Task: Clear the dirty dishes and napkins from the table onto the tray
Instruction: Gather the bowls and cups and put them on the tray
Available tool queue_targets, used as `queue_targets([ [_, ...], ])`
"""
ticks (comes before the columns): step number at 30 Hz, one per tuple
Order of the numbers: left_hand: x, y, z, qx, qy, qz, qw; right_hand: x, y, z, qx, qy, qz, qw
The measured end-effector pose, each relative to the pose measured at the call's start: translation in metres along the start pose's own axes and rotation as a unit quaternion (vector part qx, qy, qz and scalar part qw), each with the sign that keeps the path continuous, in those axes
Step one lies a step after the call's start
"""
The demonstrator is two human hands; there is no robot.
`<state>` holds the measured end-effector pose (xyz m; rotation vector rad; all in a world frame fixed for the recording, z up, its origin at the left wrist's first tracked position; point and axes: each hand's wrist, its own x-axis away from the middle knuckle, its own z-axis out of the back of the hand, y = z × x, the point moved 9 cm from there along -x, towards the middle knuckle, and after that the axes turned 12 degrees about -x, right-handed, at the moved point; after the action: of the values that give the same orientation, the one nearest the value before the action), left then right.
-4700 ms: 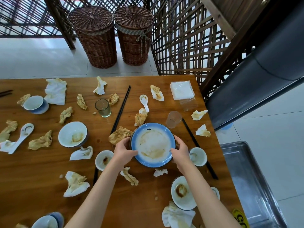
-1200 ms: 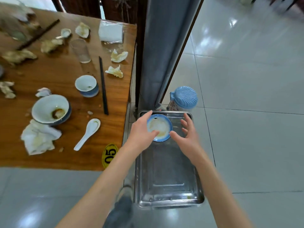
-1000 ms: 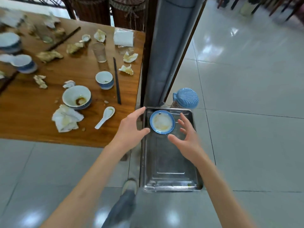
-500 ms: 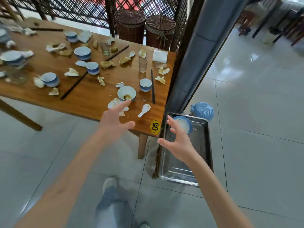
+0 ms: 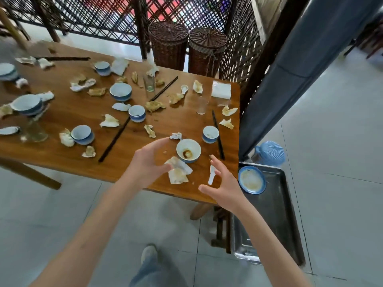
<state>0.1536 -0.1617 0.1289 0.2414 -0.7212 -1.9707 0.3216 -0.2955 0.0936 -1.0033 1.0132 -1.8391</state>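
With your left hand (image 5: 148, 162) and right hand (image 5: 222, 184) both loose-fingered and empty, take the stained white-and-blue ceramic bowl (image 5: 188, 151) near the table's (image 5: 62, 112) front edge by its rim: stiff, breakable, probably greasy.

Glossy varnished wood tabletop (image 5: 62, 112), shiny dented metal tray (image 5: 275, 208), glazed ceramic plate (image 5: 251, 180) and bowl (image 5: 188, 151) smeared with sauce, crumpled stained paper napkin (image 5: 177, 171), clear glass tumbler (image 5: 149, 82), rough woven wicker baskets (image 5: 168, 44), polished floor tiles (image 5: 335, 141)
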Motion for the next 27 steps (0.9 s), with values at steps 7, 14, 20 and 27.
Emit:
queue_targets([
  [7,-0.071,-0.034,-0.032,-0.006,-0.086,-0.026,0.996,-0.06,0.019,-0.022,0.029,0.031,-0.059,0.997],
  [14,-0.119,-0.037,-0.084,-0.042,-0.156,-0.049,0.986,-0.114,0.053,-0.023,0.126,0.017,-0.09,0.988],
  [20,-0.147,-0.037,-0.125,-0.085,-0.203,-0.033,0.975,-0.153,0.076,-0.03,0.169,-0.001,-0.11,0.979],
  [27,-0.161,-0.036,-0.155,-0.117,-0.244,-0.028,0.962,-0.176,0.093,-0.032,0.184,-0.039,-0.133,0.973],
])
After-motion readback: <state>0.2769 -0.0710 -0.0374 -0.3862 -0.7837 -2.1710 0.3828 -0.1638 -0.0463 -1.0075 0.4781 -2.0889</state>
